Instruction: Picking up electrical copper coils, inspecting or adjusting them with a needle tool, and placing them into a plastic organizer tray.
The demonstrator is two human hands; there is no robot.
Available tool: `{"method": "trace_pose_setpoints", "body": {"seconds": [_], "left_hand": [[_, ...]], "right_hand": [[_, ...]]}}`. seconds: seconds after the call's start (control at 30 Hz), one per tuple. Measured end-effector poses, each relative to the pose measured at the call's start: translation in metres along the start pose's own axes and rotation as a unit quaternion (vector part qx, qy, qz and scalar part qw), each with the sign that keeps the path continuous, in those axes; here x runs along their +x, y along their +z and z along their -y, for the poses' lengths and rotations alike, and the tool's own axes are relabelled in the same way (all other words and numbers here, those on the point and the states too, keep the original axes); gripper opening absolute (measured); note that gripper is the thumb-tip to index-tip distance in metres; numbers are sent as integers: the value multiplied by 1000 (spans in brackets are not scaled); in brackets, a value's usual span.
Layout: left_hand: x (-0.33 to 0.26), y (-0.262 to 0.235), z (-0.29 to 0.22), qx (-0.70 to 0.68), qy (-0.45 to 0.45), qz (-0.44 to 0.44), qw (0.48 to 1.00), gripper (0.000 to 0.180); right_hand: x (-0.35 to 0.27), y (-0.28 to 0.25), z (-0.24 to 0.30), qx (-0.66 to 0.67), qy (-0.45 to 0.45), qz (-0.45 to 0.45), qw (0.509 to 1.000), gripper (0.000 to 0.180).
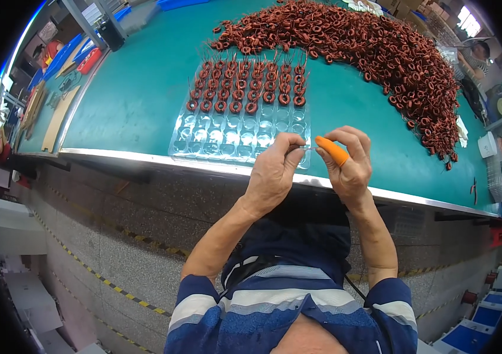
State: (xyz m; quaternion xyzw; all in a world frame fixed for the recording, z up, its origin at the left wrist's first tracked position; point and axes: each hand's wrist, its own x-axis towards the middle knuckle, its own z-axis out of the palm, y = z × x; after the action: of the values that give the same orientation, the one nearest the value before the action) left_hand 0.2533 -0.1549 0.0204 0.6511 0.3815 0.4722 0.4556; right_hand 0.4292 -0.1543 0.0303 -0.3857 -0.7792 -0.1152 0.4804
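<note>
My left hand (pixel 274 171) and my right hand (pixel 350 165) meet above the table's front edge, both closed in a pinch. A short thin wire (pixel 309 148) shows between their fingertips; whatever it belongs to is hidden by the fingers. On my right index finger sits an orange finger cot (pixel 332 150). Just beyond my left hand lies a clear plastic tray (pixel 177 138) with round pockets. Its far rows hold reddish-brown ring-shaped wire coils (pixel 238 94), their leads standing up. The near rows of pockets show no coils.
A large heap of similar coils (pixel 345 35) curves across the back and right of the green table (pixel 127 100). Small pliers (pixel 473 192) lie at the right edge, near a white container (pixel 487 145). A person (pixel 474 59) sits beyond the heap.
</note>
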Motion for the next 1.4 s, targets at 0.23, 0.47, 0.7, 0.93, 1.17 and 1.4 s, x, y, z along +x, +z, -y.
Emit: {"method": "trace_pose_setpoints", "body": {"seconds": [0.23, 0.47, 0.7, 0.93, 1.17, 1.4], "left_hand": [[-4, 10, 6, 82, 156, -38, 984, 13], [-8, 5, 7, -118, 19, 5, 993, 17], [-12, 0, 6, -141, -11, 31, 990, 26], [-11, 0, 2, -118, -17, 53, 992, 25], [-12, -4, -1, 27, 67, 17, 997, 28], [-21, -5, 14, -124, -2, 75, 989, 23]], "right_hand": [[2, -6, 11, 115, 207, -6, 972, 14], [-4, 3, 4, 435, 405, 34, 804, 18], [-19, 6, 2, 440, 401, 61, 801, 43], [-22, 12, 21, 326, 360, 100, 868, 25], [2, -7, 26, 361, 443, 68, 818, 30], [-13, 7, 18, 314, 411, 34, 855, 22]]}}
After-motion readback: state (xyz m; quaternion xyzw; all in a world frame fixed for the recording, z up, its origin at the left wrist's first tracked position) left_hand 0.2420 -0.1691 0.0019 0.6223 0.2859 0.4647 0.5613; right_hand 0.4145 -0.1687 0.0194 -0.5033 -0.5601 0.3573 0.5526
